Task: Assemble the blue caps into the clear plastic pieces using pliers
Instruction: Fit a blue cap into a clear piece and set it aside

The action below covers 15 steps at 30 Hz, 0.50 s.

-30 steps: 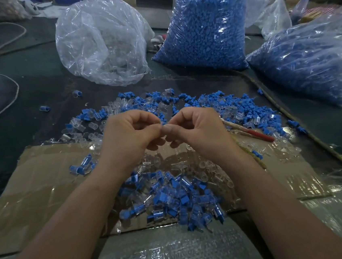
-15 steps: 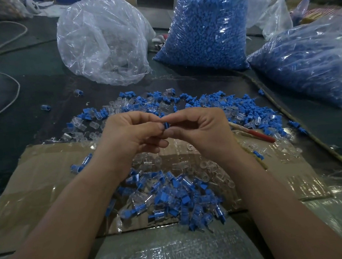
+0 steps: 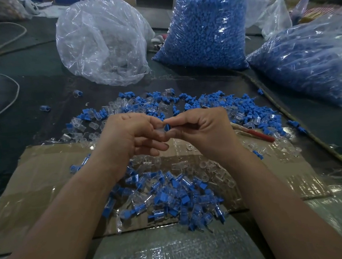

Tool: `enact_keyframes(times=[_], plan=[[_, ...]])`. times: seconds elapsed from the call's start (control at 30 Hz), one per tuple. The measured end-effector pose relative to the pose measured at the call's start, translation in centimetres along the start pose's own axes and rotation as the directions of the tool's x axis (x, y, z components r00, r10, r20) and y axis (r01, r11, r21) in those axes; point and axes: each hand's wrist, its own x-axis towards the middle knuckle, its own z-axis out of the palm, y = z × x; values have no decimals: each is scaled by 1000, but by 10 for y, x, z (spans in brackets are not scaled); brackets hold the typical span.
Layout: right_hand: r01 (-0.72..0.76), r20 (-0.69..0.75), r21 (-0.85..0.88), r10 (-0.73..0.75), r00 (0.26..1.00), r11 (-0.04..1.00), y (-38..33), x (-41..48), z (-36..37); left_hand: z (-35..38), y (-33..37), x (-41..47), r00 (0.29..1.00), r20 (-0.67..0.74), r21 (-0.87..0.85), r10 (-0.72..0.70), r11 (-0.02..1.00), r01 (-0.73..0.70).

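Slightly more of the small blue cap (image 3: 167, 127) shows than before: right grip (image 3: 203, 126) pinches it, left grip (image 3: 130, 133) pinches the clear piece (image 3: 161, 131) touching it. Below, a pile (image 3: 172, 194) on cardboard (image 3: 34, 185); pliers (image 3: 258, 135) lie right.

One blue cap (image 3: 167, 127) is pinched between the fingertips of the left hand (image 3: 128, 138) and the right hand (image 3: 203, 128). Loose blue caps (image 3: 222, 103) and clear plastic pieces (image 3: 81, 128) lie mixed on the dark table (image 3: 38, 122) beyond. Capped pieces (image 3: 173, 198) form a heap on the cardboard (image 3: 33, 175). A red-handled tool (image 3: 259, 136) lies flat, right of the hands and partly hidden.
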Motion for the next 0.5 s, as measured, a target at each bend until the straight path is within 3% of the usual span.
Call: enact_keyframes(times=[0.5], plan=[[86,-5,-133,-87,996,987,-4,1,2,1,-5,0,999,-34,-34,-20,999,19]])
